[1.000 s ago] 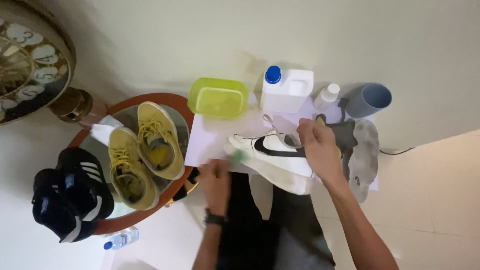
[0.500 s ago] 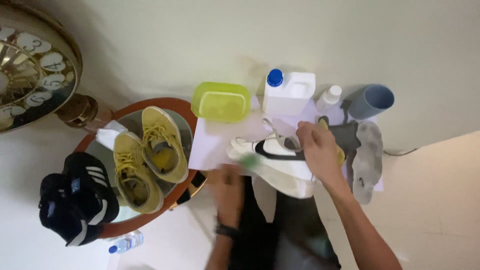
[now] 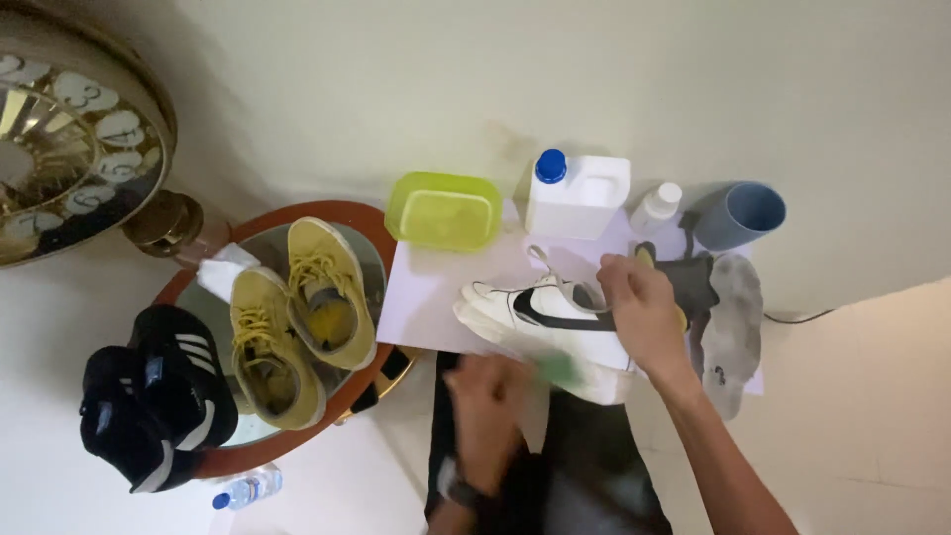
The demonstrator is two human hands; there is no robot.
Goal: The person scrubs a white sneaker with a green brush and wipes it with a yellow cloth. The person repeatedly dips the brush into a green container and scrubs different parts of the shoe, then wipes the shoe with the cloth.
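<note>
Right hand (image 3: pixel 642 309) is gripping the heel end of the white shoe (image 3: pixel 540 319), which is lying on the white sheet (image 3: pixel 426 297) mid-scene. Left hand (image 3: pixel 490 401) is blurring near the shoe's near side, closed on something green (image 3: pixel 561 369), can't tell what. Far side: green tub (image 3: pixel 443 208) is looking empty, white jug (image 3: pixel 578 195) is sitting capped in blue, blue cup (image 3: pixel 741 214) is lying on its side. Yellow shoes (image 3: pixel 297 317) are sitting left on the round table (image 3: pixel 371 223).

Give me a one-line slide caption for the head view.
Right hand steadies a white sneaker while blurred left hand works beside it.
</note>
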